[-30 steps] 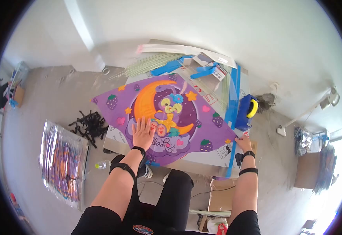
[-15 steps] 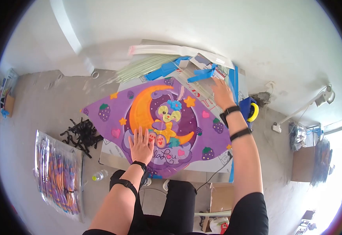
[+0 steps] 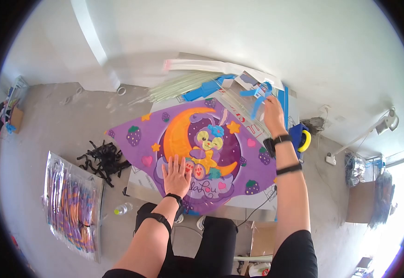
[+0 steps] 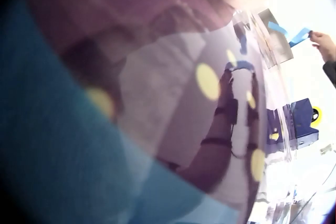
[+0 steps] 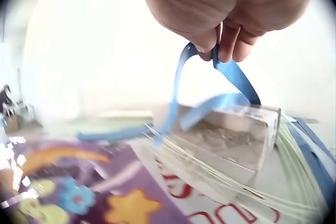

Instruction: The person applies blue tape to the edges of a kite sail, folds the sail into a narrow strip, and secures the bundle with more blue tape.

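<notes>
A purple kite-shaped sheet (image 3: 250, 170), printed with a cartoon rabbit on an orange crescent moon, lies spread over the table. My left hand (image 3: 177, 178) rests on its lower middle, palm down and fingers extended. Beyond the sheet's upper right edge, my right hand (image 5: 226, 11) pinches a blue ribbon (image 5: 236, 79) between thumb and fingers, and its loops hang down. Under the ribbon sits a small open cardboard box (image 5: 271, 132) with small clear pieces inside. In the left wrist view, the sheet's glossy surface fills most of the picture.
Pale thin rods (image 3: 183, 85) and a long white sleeve (image 3: 202, 65) lie along the table's back. A blue tape dispenser with a yellow ring (image 3: 306, 140) stands at the right. Black strips (image 3: 102, 162), a bottle (image 3: 123, 208) and a clear bag of colourful items (image 3: 72, 208) lie on the left floor.
My right hand has left the sheet's right corner, reached to the box at the back right and lifted the blue ribbon. The left hand stays on the sheet.
</notes>
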`<state>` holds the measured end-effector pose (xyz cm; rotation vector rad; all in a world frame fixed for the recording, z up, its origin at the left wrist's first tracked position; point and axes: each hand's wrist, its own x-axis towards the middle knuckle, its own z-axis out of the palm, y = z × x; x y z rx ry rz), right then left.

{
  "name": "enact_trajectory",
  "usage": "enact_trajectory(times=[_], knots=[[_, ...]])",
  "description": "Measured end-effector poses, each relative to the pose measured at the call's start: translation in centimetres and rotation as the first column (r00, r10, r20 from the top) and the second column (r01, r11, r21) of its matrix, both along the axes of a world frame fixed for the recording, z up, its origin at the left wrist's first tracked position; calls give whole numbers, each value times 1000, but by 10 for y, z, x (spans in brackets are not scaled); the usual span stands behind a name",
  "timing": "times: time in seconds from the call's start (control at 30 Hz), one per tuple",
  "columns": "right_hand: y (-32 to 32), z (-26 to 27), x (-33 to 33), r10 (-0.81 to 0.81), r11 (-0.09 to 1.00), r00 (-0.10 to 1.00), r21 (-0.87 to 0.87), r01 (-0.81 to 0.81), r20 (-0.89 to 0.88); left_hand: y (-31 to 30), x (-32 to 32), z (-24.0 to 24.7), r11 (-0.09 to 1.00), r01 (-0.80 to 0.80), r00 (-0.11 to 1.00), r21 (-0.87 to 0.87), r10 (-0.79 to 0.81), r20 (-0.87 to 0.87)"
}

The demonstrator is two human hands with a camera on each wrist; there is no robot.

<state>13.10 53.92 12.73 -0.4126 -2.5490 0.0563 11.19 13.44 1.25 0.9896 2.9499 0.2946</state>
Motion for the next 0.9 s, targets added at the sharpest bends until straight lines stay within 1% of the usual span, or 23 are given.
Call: enact_trajectory(times=[0.03,0.1,0.17,0.2,0.23,0.27,0.3,0.37,0.43,0.47,0.53,0.57,0.63,0.67,0.7,0.73,0.77,0.8,0.83,0.87,0.9], knots=[[-21,23,24,48,997,980,-57,-60,-194,-1,2,0,1000,0,1000,13,1,-11],[-69,72,90,24,1000,963,3,-24,-268,0,2,-1,1000,6,1000,23,-5,-24],[-113,101,169,-64,997,929,-68,41,-366,1,8,-2,1000,3,996,30,0,-87],[-144,120,211,-251,939,902,-316,138,-352,1,10,-5,999,6,994,46,-1,-109],[-164,132,252,-314,927,883,-312,207,-350,2,12,-10,999,11,993,47,-5,-116],[-182,135,291,-384,873,815,-457,168,-434,4,12,-15,998,6,991,61,2,-132],[-198,139,331,-431,844,778,-509,169,-458,4,16,-16,997,-1,990,72,12,-143],[-223,136,405,-565,759,668,-622,190,-485,5,17,-13,999,-13,993,44,18,-116],[-252,143,440,-561,684,568,-724,-91,-602,7,15,-19,997,-18,994,79,26,-107],[-263,141,452,-566,678,570,-730,-90,-596,10,17,-18,998,-34,996,54,38,-79],[-282,138,468,-677,585,500,-807,-80,-540,14,22,-16,999,-13,999,30,14,-41],[-291,137,466,-686,585,490,-808,-68,-538,17,20,-16,1000,11,1000,14,-11,-5],[-310,134,454,-734,483,479,-866,-130,-482,17,14,-18,998,47,998,-29,-46,34],[-316,134,450,-723,472,487,-865,-168,-489,17,13,-17,997,52,997,-51,-49,52],[-321,131,446,-737,472,470,-868,-156,-485,18,12,-17,996,61,996,-71,-56,67],[-326,129,442,-697,484,528,-862,-152,-484,18,10,-18,995,60,993,-83,-51,110],[-333,128,439,-660,497,579,-856,-142,-479,19,10,-17,991,101,989,-84,-91,114],[-339,128,435,-685,501,552,-857,-116,-475,20,10,-16,993,76,987,-88,-62,150],[-343,127,429,-676,486,546,-857,-173,-494,22,10,-15,995,46,983,-89,-29,184],[-348,124,425,-661,471,543,-850,-236,-517,23,12,-16,994,52,980,-98,-31,198],[-355,123,420,-672,482,530,-849,-217,-517,24,11,-16,993,78,977,-93,-58,205]])
